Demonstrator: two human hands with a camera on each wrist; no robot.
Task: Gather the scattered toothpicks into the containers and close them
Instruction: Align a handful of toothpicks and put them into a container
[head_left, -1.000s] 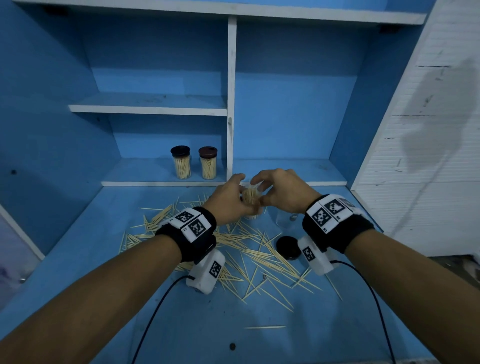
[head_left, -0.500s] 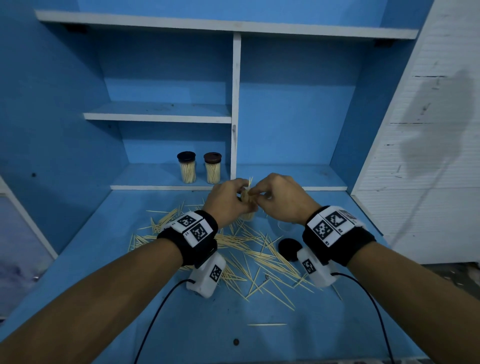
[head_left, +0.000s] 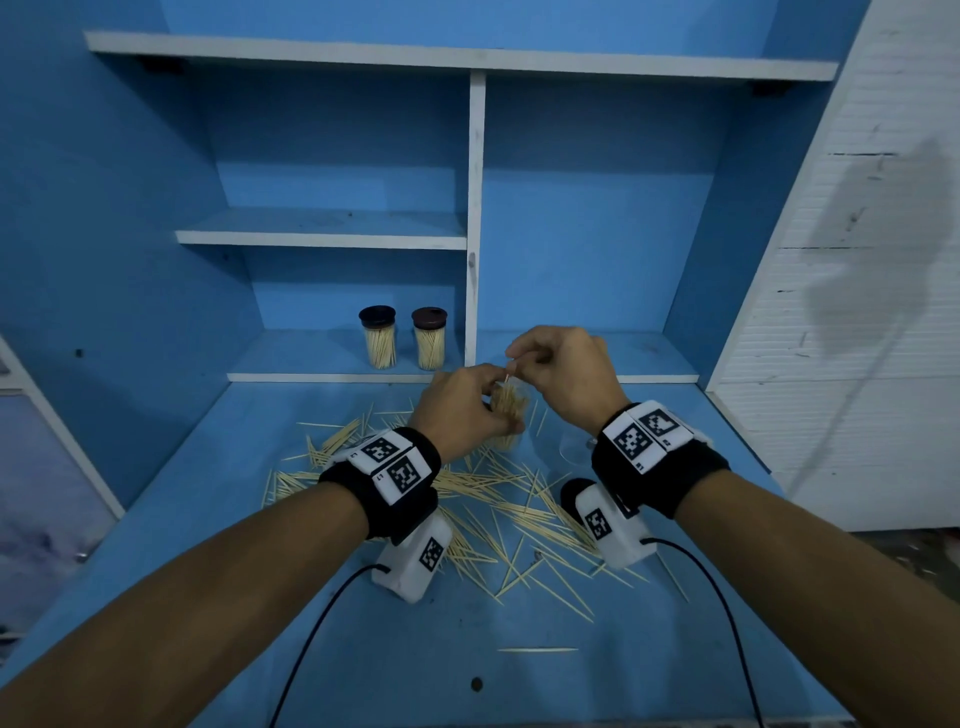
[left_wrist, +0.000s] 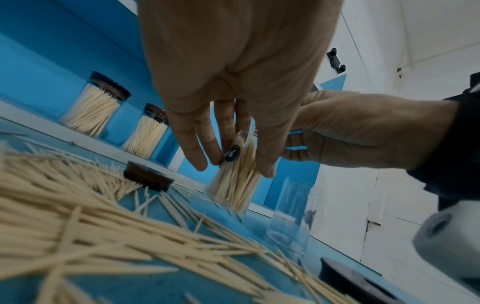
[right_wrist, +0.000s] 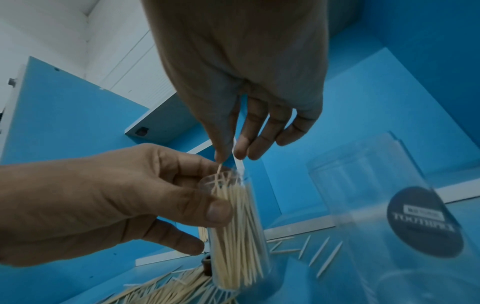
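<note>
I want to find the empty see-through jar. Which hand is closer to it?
Right. The right hand hangs just above and beside the empty jar; the left hand is farther, holding the filled jar.

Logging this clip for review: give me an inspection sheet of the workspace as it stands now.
Surface: blue desk, strewn with toothpicks.
Job's things: open jar nearly full; empty jar beside it; two closed jars on the shelf; loose lids.
Clutter: nothing seen.
Hands: left hand grips the open jar; right hand pinches a toothpick at its mouth.
Cables: black leads from the wrist cameras.
Surroundings: blue shelving, white wall.
</note>
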